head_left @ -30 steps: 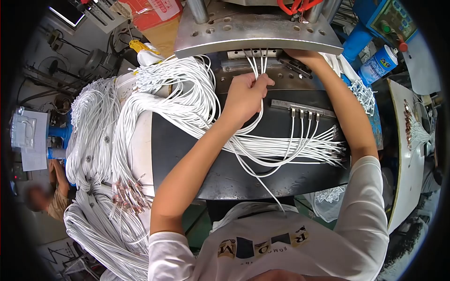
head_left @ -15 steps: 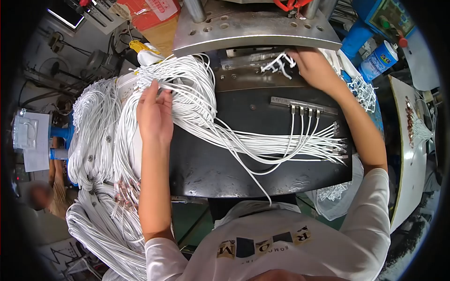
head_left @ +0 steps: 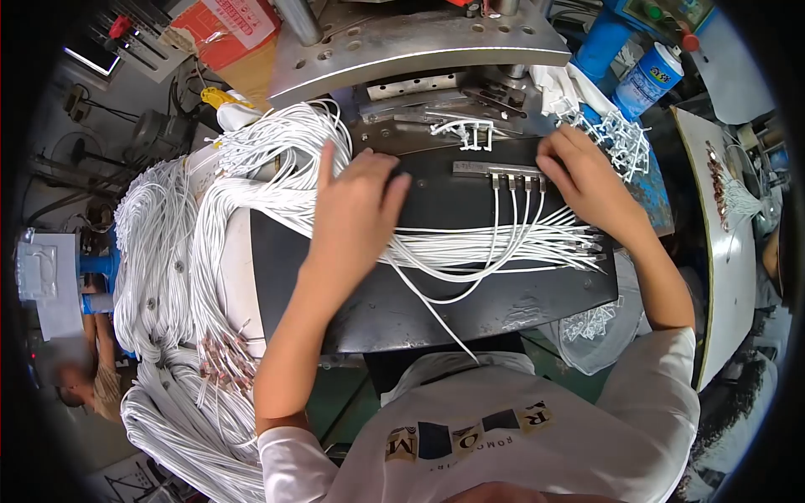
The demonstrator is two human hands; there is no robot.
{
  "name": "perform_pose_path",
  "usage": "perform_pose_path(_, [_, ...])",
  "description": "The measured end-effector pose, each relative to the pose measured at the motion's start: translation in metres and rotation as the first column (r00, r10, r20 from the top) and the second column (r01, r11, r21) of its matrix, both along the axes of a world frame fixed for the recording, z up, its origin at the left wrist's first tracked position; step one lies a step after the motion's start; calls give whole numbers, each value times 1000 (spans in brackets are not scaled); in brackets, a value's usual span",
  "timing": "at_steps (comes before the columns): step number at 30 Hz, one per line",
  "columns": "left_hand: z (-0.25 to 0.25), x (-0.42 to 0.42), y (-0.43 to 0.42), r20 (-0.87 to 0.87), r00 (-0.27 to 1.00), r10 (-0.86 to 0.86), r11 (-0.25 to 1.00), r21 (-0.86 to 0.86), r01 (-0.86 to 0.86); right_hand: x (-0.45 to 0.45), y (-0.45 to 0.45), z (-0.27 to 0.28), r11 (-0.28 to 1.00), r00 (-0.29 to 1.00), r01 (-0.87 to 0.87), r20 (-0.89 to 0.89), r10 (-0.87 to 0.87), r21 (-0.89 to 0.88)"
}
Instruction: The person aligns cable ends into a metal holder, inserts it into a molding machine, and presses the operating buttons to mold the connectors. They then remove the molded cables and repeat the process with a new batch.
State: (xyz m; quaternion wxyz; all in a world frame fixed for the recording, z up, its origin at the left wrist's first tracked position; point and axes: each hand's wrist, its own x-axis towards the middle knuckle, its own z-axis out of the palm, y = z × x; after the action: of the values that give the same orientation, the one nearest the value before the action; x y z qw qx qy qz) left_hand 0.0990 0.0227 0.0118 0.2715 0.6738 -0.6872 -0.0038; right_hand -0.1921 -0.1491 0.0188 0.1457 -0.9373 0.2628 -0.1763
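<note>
Fingers apart, my left hand [head_left: 356, 214] hovers over the white cables [head_left: 453, 251] that run across the black work surface [head_left: 369, 314], holding nothing. My right hand [head_left: 583, 176] is by the right end of a metal bar [head_left: 482, 169], its thumb and fingers curled near it; whether they grip the bar's end cannot be made out. Several cables with metal ends are set in that bar. A white branched plastic piece [head_left: 470, 134] lies behind the bar, at the edge of the metal press bed [head_left: 377, 134].
Overhead at the back is the press's thick steel plate [head_left: 419, 54]. Big bundles of white cable [head_left: 155, 243] hang at the left. White plastic scraps [head_left: 625, 142] and a blue spray can [head_left: 646, 80] are at the back right. Another person [head_left: 96, 369] is at the far left.
My left hand has moved right from the cable pile. My right hand has come down from the press to the bar, and the white plastic piece it held now lies on the bed's edge.
</note>
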Motion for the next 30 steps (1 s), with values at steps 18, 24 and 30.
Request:
perform_pose_path(18, [-20, -54, -74, -185, 971, -152, 988, -21, 151, 102, -115, -54, 925, 990, -25, 120, 76, -378])
perform_pose_path(24, [1, -9, -113, -304, 950, -67, 996, 43, 84, 133, -153, -44, 976, 992, -60, 99, 82, -211])
perform_pose_path(30, [-13, -2, -116, -162, 986, -31, 998, 45, 39, 149, -155, -43, 926, 999, 2, 40, 14, -377])
